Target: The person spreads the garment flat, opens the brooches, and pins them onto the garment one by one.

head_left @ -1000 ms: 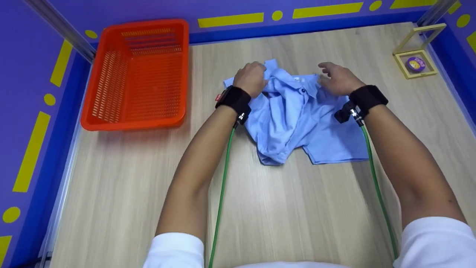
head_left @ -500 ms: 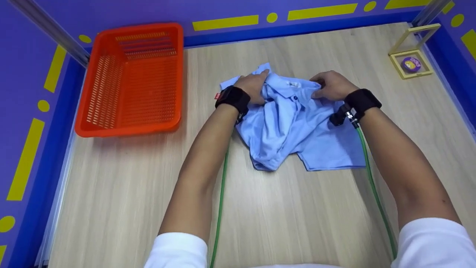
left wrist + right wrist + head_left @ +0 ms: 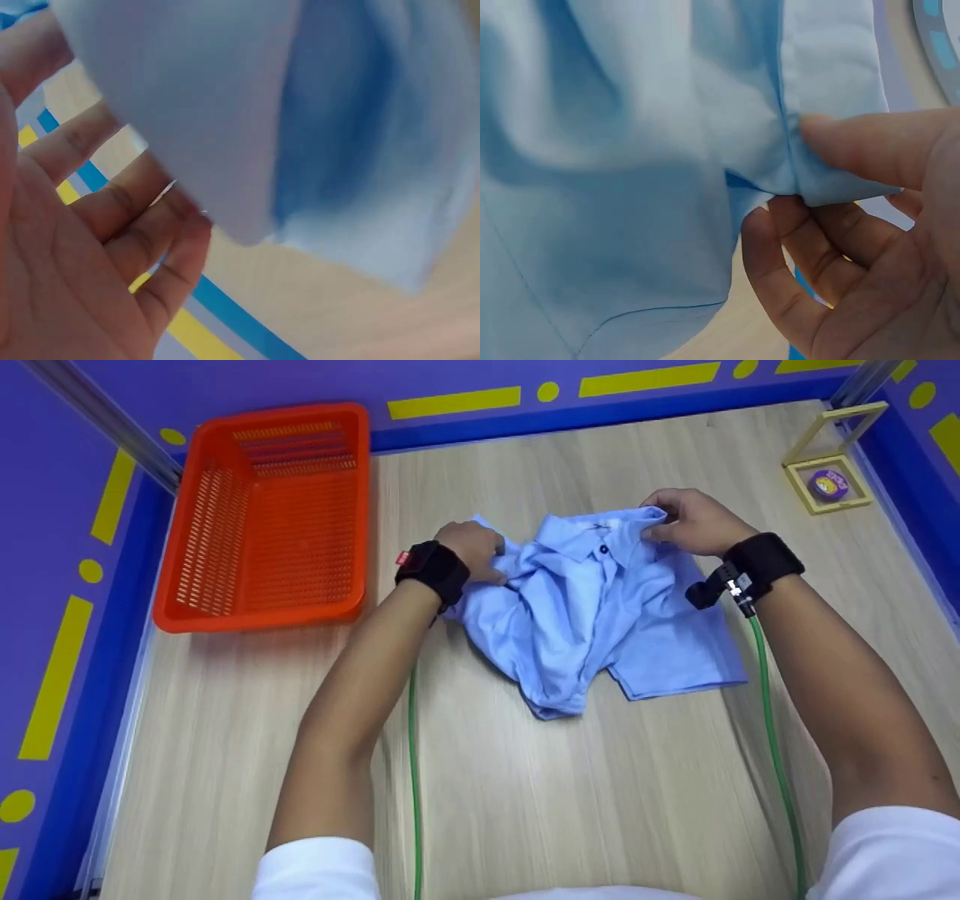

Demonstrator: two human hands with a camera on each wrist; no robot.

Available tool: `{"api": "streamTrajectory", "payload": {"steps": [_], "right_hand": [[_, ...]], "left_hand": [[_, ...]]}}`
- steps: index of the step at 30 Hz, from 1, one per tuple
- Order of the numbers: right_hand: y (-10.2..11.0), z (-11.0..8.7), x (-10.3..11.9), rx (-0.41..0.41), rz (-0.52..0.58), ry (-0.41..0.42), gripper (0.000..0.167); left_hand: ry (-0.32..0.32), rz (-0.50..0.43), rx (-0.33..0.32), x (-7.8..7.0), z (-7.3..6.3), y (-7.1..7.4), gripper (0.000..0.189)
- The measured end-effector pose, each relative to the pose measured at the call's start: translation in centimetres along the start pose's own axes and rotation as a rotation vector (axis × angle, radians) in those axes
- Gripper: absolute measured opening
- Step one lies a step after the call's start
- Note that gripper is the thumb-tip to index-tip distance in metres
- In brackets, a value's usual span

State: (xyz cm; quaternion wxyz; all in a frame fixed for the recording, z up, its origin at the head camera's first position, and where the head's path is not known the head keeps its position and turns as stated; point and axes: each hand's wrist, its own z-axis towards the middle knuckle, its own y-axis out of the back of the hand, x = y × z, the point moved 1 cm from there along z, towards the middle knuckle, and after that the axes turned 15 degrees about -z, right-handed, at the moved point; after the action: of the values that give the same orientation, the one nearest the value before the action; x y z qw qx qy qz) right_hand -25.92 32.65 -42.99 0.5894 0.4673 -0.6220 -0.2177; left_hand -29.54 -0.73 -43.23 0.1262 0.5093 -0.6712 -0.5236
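A light blue collared shirt (image 3: 562, 615) lies crumpled on the table, its dark button (image 3: 604, 550) and white neck label at the top. My left hand (image 3: 472, 551) holds the cloth at the shirt's left side; in the left wrist view its curled fingers (image 3: 142, 217) are partly covered by a hanging fold. On the right, my right hand (image 3: 697, 521) pinches the collar's corner. The right wrist view shows the thumb (image 3: 862, 146) on top of the folded band and the fingers curled beneath it. Lower down, a straight-hemmed part of the shirt spreads flat.
An orange plastic basket (image 3: 262, 619) stands at the back left. At the back right is a small yellow frame-like box (image 3: 832, 502) with a round purple piece inside. Blue-purple walls border the table (image 3: 570, 802). Green cables (image 3: 780, 750) run from both wrists.
My right hand has closed on the collar's right corner and drawn it outward. My left hand has moved left and slightly down with the cloth, spreading the shirt wider at the top.
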Motion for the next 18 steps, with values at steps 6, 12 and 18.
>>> {"api": "streamTrajectory", "payload": {"steps": [6, 12, 18], "right_hand": [[0.4, -0.4, 1.5, -0.011, -0.02, 0.056, 0.027], [0.6, -0.8, 2.6, -0.041, -0.042, 0.092, 0.032], [0.8, -0.8, 2.8, -0.078, -0.014, 0.131, 0.036]], "left_hand": [[0.05, -0.053, 0.13, -0.7, -1.8, 1.5, 0.063], [-0.107, -0.21, 0.027, -0.4, -0.4, 1.4, 0.048], [-0.131, -0.425, -0.162, 1.6, -0.1, 1.8, 0.028]]}}
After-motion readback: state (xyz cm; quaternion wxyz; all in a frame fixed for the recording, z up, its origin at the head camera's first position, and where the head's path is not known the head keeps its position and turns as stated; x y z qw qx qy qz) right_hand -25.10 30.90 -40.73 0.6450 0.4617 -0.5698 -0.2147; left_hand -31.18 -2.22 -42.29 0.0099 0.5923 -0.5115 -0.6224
